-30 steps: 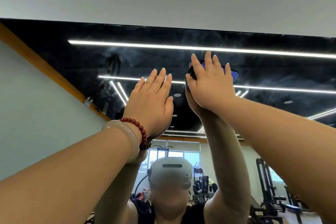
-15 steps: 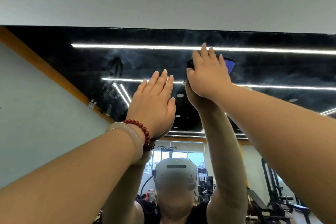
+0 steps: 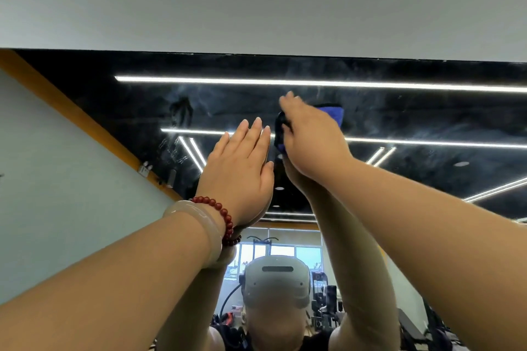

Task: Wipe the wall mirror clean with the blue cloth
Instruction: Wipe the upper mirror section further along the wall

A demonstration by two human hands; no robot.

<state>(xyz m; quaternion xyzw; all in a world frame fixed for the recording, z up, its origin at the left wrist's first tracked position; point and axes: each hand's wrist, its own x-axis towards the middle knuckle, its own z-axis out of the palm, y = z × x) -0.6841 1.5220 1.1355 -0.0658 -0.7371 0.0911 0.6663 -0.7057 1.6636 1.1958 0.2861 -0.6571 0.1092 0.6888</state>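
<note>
The wall mirror (image 3: 413, 111) fills the middle of the head view, its top edge just below a grey wall. Smears and haze show on the glass. My right hand (image 3: 310, 139) presses the blue cloth (image 3: 332, 112) flat against the upper mirror; only the cloth's right corner and a dark bit at the left peek out around the hand. My left hand (image 3: 239, 171) lies flat on the glass just left of it, fingers together and straight, holding nothing. A red bead bracelet and a pale bangle circle the left wrist.
The mirror reflects a black ceiling with long light strips (image 3: 285, 81), an orange band (image 3: 71, 114) and a pale wall at the left, gym machines (image 3: 325, 302) low down, and a person wearing a grey headset (image 3: 275, 279). The plain grey wall (image 3: 256, 0) is above.
My right hand has tilted and swept the cloth slightly right across the upper glass. The view has shifted down a little, lowering the mirror's top edge. The left hand stays planted.
</note>
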